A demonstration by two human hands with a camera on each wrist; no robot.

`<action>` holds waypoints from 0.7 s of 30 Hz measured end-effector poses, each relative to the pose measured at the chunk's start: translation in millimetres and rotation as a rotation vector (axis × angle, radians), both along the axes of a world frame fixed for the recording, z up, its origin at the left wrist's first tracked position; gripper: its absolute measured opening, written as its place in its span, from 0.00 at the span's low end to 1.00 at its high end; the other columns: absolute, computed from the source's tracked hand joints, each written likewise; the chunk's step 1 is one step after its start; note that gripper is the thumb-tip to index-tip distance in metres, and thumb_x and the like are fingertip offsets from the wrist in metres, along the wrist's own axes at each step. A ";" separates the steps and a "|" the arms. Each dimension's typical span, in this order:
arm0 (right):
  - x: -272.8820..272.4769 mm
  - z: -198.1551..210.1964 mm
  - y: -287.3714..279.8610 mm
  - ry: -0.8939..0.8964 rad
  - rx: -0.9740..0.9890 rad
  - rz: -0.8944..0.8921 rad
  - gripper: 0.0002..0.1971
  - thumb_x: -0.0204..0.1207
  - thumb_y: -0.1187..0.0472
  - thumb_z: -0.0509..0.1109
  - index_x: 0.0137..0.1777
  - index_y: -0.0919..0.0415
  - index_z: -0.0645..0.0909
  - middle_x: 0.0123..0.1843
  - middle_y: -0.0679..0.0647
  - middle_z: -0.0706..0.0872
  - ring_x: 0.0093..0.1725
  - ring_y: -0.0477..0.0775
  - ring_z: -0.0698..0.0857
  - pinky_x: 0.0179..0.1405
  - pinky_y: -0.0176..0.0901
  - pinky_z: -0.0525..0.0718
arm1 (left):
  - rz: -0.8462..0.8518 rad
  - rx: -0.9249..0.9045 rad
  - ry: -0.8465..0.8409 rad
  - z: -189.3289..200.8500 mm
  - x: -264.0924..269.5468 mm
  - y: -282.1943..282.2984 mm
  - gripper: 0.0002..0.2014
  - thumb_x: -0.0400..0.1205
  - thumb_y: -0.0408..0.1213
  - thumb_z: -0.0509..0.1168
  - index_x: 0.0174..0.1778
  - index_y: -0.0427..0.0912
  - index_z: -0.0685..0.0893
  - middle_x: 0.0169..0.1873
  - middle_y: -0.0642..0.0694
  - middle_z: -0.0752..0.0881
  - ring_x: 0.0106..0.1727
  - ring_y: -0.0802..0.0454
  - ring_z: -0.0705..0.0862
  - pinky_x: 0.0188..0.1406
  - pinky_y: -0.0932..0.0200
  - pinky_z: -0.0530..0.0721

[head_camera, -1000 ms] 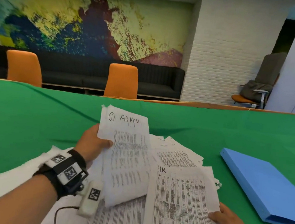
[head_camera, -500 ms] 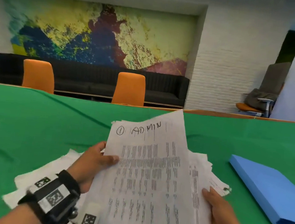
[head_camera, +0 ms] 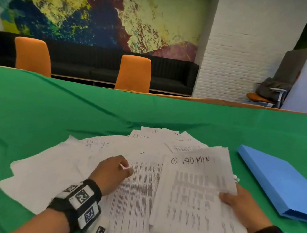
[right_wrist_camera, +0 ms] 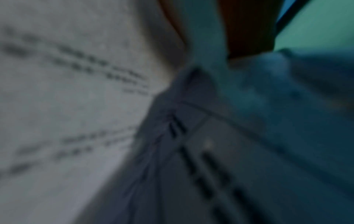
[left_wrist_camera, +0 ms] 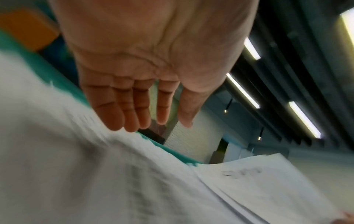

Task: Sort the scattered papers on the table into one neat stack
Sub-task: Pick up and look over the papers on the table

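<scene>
Green-clothed counter [head_camera: 37, 115] carries the scattered papers [head_camera: 55, 165], fanned near its front edge. My right hand [head_camera: 241, 204] grips the "ADMIN" sheets [head_camera: 196, 192]; my left hand [left_wrist_camera: 138, 84] hovers flat-fingered, apparently clear of them. Blue folder [head_camera: 280, 183] lies beside.

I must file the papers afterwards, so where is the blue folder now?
In the head view the blue folder lies flat on the green tablecloth, right of the paper pile, just beyond the right hand.
</scene>
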State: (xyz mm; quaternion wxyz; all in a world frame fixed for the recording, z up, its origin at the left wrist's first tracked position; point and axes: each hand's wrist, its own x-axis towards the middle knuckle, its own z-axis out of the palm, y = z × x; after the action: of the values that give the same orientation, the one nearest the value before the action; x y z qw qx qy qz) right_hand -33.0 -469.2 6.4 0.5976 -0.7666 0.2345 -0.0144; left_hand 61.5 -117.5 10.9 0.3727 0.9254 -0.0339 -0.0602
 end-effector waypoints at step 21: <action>-12.9 -44.9 -20.2 0.074 0.269 -0.056 0.11 0.84 0.71 0.64 0.63 0.60 0.79 0.49 0.70 0.94 0.39 0.73 0.94 0.34 0.66 0.93 | 0.274 -0.247 0.131 24.6 17.1 72.2 0.13 0.80 0.34 0.75 0.59 0.37 0.88 0.47 0.39 0.94 0.49 0.37 0.93 0.57 0.36 0.89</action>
State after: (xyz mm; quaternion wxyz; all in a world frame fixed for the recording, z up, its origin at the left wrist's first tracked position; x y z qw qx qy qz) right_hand -45.9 -489.4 -38.5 0.6853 -0.6727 0.2774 0.0290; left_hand 78.6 -45.3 35.5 0.4897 0.8626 0.1097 -0.0645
